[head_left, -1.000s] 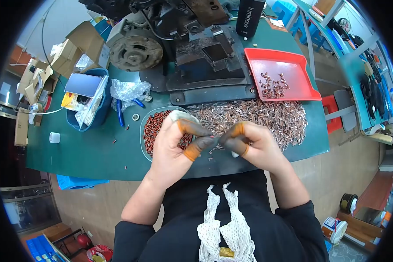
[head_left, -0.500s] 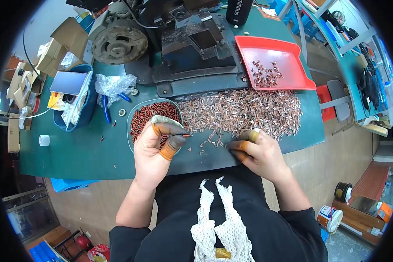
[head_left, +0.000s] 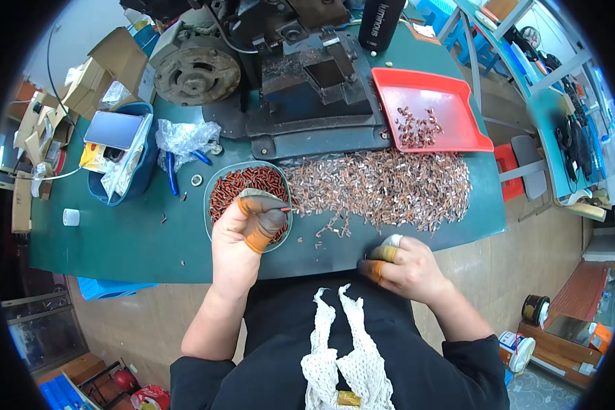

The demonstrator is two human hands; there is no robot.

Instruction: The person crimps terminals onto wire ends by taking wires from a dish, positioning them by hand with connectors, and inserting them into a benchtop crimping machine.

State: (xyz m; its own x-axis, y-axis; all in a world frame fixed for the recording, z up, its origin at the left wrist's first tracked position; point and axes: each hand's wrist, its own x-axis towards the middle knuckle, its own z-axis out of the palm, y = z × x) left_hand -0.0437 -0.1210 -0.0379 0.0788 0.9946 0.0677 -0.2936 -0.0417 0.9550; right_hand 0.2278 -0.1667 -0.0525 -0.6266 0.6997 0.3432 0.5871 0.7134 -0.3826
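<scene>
My left hand [head_left: 236,239], with dark-tipped orange finger covers, pinches a small red cylindrical part [head_left: 286,209] between thumb and forefinger. It hovers over the near right side of a pale green plastic bowl [head_left: 208,198] filled with similar red parts [head_left: 246,182]. Close to the table's front edge, my right hand [head_left: 410,268] has its covered fingers drawn together; whatever lies between their tips is hidden. Beyond both hands spreads a pile of small copper-coloured metal clips [head_left: 403,188], and a few linked clips [head_left: 337,224] lie in front of it.
A black machine [head_left: 321,133] stands behind the pile. To its right, a red tray [head_left: 451,89] holds some small reddish parts. At left are a blue basket [head_left: 126,184], blue-handled pliers [head_left: 171,174], a plastic bag [head_left: 184,140] and a white roll [head_left: 71,217].
My right hand has moved down, away from the loose clips and toward the table's front edge. My left hand keeps its pinch on the red part; the whole view has shifted slightly.
</scene>
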